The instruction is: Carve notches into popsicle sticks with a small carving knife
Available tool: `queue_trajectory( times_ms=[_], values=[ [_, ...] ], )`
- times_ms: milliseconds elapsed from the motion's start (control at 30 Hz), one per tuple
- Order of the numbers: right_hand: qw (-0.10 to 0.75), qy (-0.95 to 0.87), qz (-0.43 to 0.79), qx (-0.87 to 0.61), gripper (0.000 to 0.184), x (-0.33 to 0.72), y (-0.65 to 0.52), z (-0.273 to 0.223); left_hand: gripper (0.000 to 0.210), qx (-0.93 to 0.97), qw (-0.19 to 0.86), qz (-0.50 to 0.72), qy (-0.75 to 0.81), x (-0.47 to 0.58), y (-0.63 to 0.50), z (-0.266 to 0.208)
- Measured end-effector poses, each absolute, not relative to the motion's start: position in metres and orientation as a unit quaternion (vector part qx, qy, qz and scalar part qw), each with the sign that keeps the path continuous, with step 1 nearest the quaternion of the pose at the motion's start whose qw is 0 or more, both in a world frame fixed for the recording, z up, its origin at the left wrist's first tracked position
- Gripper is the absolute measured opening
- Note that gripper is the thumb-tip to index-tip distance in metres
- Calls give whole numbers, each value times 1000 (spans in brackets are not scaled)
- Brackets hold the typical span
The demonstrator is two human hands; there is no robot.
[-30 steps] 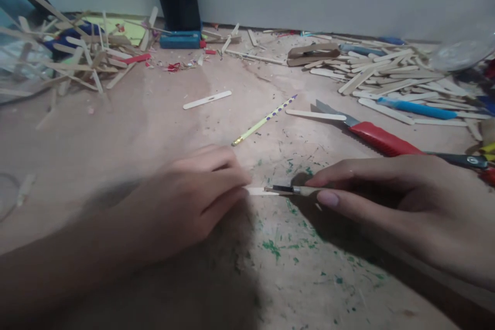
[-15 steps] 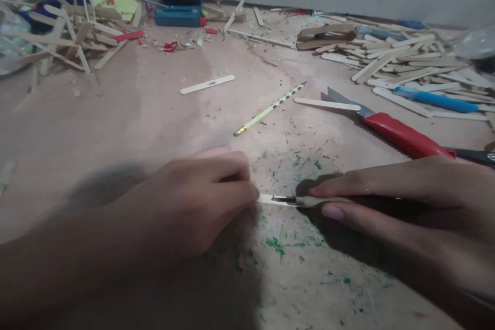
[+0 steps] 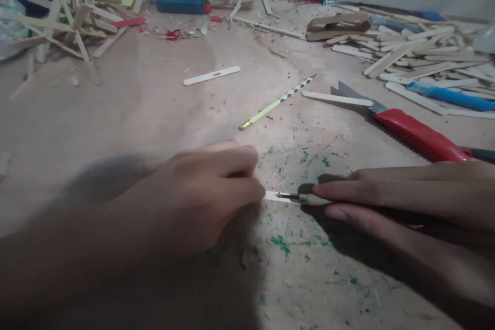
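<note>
Pinched in my left hand [image 3: 216, 193] is one end of a pale wooden craft stick [image 3: 271, 195] lying flat on the table; the fingers hide the rest of that end. My right hand [image 3: 410, 206] grips a small carving tool [image 3: 317, 200] with a wooden handle, metal collar and narrow dark blade. The blade's tip rests over the stick, close to my left fingertips. Beyond the hands lies a pale yellow pencil [image 3: 278, 103] with purple dots. A craft stick with a slot in its middle [image 3: 212, 76] lies farther back to the left.
Red-handled scissors [image 3: 421, 134] lie at the right, a craft stick [image 3: 336, 98] across their blades. Loose sticks [image 3: 417, 56] are heaped behind, with a blue-handled tool [image 3: 450, 96]. Another tangle of sticks [image 3: 73, 26] stands back left, beside a blue block [image 3: 181, 2]. Green marks [image 3: 284, 243] spot the table.
The view has shifted slightly, so most things sit a little higher and farther right. Both hands keep their hold, with the blade still over the stick.
</note>
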State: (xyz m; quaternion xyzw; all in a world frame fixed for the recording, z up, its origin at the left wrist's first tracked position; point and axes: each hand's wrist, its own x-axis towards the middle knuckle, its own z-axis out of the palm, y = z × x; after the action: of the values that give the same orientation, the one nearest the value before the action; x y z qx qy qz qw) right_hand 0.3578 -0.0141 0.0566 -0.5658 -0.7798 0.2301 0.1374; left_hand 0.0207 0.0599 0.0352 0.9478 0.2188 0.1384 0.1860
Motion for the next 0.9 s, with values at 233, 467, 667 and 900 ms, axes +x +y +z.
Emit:
queue_trajectory(
  times_ms=[233,467,667,900],
  values=[
    [208,-726,348,-556,32,351,-5,45,47,936,206,173,228,26,58,31],
    [179,-690,372,-595,62,348,0,50,47,936,200,169,236,25,56,34],
    [154,-706,412,-555,67,346,3,52,43,937,197,161,240,27,57,34],
    [196,-702,416,-544,55,347,1,46,44,949,164,165,213,24,59,34]
  ],
)
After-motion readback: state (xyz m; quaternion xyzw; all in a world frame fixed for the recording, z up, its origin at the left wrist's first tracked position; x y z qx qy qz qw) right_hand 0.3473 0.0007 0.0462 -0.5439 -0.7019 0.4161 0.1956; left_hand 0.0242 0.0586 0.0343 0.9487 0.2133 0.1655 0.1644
